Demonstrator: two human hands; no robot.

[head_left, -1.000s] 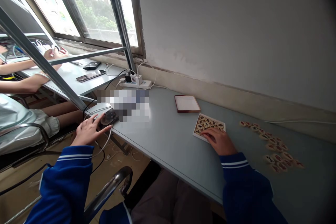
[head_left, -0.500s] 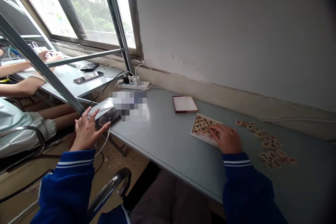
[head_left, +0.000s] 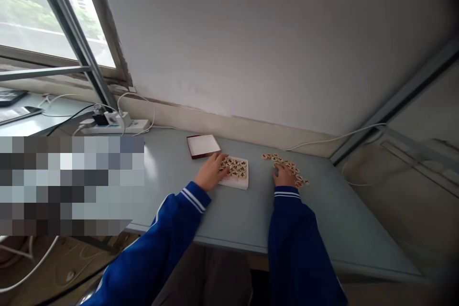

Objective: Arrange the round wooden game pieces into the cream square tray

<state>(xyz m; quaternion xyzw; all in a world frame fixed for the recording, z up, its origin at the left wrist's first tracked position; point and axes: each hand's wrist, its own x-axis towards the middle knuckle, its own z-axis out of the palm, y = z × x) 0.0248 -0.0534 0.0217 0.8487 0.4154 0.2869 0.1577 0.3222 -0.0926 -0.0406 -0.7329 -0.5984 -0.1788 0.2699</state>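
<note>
Wooden game pieces (head_left: pixel 287 168), partly covered by right hand (head_left: pixel 283 176), grip unclear; left hand (head_left: pixel 211 172) flat against white box (head_left: pixel 235 172).

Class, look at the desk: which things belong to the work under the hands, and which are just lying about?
In use: left hand at the box of chess pieces; right hand on the loose chess pieces.

Lying about: box lid, power strip, white cable.

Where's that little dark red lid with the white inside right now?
In the head view the lid lies on the grey table near the wall, just behind and left of the white box of game pieces that the left hand touches.
</note>
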